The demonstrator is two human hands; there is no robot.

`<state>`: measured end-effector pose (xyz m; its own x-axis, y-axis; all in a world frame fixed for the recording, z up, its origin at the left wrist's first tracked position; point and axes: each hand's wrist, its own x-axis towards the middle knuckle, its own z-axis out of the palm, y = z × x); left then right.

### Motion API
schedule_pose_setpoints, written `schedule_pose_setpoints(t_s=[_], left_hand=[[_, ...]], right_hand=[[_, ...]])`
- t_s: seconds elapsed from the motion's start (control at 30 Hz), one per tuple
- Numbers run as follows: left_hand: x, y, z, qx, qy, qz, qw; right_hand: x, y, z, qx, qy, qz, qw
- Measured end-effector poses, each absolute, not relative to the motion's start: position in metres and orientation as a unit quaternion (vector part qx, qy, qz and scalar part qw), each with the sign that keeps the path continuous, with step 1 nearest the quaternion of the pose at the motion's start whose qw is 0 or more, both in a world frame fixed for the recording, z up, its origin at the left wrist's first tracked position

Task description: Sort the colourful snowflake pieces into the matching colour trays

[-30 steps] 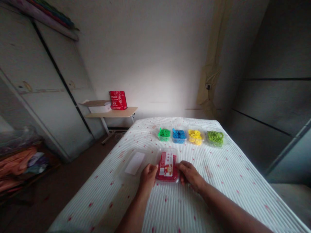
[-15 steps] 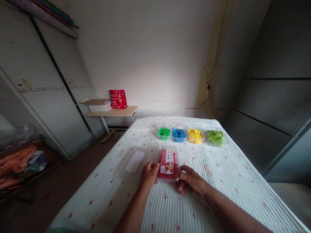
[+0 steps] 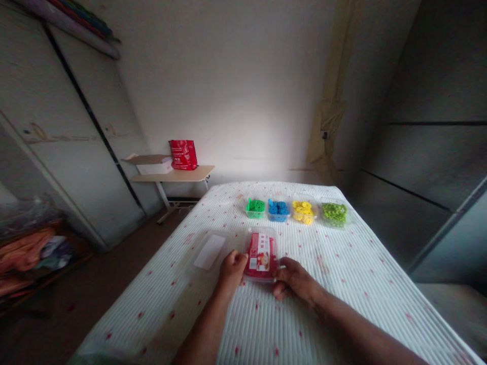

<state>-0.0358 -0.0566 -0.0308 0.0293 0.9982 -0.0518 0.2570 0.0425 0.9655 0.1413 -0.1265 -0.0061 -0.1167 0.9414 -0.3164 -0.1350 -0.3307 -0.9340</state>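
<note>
A clear plastic box (image 3: 262, 253) with red contents and a printed label on top lies on the striped bedspread (image 3: 274, 314) in front of me. At its left edge, my left hand (image 3: 233, 266) is closed with thumb and fingers against the rim. My right hand (image 3: 291, 278) grips the near right corner, its fingers curled. To the left of the box, a clear lid (image 3: 207, 253) with a white label lies flat, apart from both hands.
Beyond the box stand clear tubs of green pieces (image 3: 254, 207), blue pieces (image 3: 278, 209), yellow pieces (image 3: 303, 211) and light green pieces (image 3: 335, 215). A small table (image 3: 182, 175) at the back left bears a red bag (image 3: 183, 154) and a white carton (image 3: 154, 166).
The whole view has shifted slightly. Both hands stay at the edges of the box, and the right fingers sit a little closer in on its corner.
</note>
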Motion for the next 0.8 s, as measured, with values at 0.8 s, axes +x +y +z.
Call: schedule_pose_setpoints(t_s=[0.8], left_hand=[[-0.043, -0.078, -0.022, 0.627, 0.459, 0.355, 0.521]], right_hand=[[0.174, -0.117, 0.009, -0.614, -0.450, 0.488, 0.428]])
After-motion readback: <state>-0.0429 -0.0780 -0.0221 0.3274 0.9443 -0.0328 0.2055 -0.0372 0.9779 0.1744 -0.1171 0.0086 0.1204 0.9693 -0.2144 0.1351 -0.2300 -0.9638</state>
